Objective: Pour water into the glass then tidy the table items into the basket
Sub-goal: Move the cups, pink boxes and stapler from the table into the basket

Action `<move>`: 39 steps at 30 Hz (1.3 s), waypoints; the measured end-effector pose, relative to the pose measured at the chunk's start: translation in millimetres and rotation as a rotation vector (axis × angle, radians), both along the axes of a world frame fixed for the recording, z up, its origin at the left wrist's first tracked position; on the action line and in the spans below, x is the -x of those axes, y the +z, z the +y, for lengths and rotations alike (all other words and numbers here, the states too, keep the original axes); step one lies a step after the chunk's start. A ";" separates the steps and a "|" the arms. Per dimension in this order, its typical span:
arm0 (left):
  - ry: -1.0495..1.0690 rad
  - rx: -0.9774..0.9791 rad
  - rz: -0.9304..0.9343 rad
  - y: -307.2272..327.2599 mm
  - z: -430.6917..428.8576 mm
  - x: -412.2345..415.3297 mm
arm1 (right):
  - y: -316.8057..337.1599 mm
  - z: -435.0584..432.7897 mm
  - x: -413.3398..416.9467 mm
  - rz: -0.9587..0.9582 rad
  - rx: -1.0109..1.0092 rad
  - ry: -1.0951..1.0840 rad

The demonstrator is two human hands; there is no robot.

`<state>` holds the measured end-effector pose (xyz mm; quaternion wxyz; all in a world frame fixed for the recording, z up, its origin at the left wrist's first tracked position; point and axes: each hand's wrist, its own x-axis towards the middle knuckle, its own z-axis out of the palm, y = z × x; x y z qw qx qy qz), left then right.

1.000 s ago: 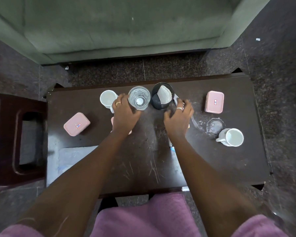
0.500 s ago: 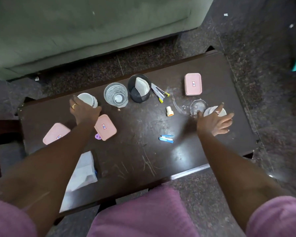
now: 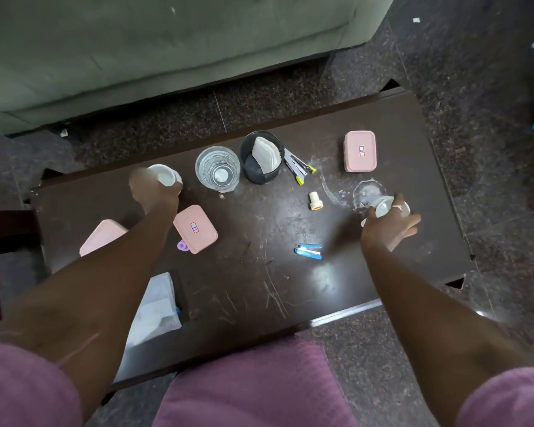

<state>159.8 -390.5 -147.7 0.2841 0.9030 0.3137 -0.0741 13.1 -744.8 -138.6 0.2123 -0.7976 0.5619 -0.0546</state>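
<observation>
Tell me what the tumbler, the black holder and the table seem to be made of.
Tumbler: clear glass, see-through, with its faceted base showing.
Black holder: probably metal mesh, matte; the weave is too blurred to confirm.
Table: dark wood or laminate, glossy, with pale scratches and a light reflection.

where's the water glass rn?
Head view: the glass stands at the table's far edge, left of centre, between the black holder on its right and the white cup that the left hand grips on its left.
</observation>
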 end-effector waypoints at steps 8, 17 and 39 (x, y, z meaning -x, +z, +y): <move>-0.017 0.088 -0.124 17.1 14.1 18.4 | 2.2 81.1 25.4 -0.151 0.174 0.614; 0.068 0.166 -0.228 64.8 96.0 52.3 | 26.1 213.0 2.4 -0.416 0.256 1.329; 0.619 -0.003 -0.192 175.8 478.2 100.3 | 145.2 718.0 -108.8 -0.462 -0.328 1.915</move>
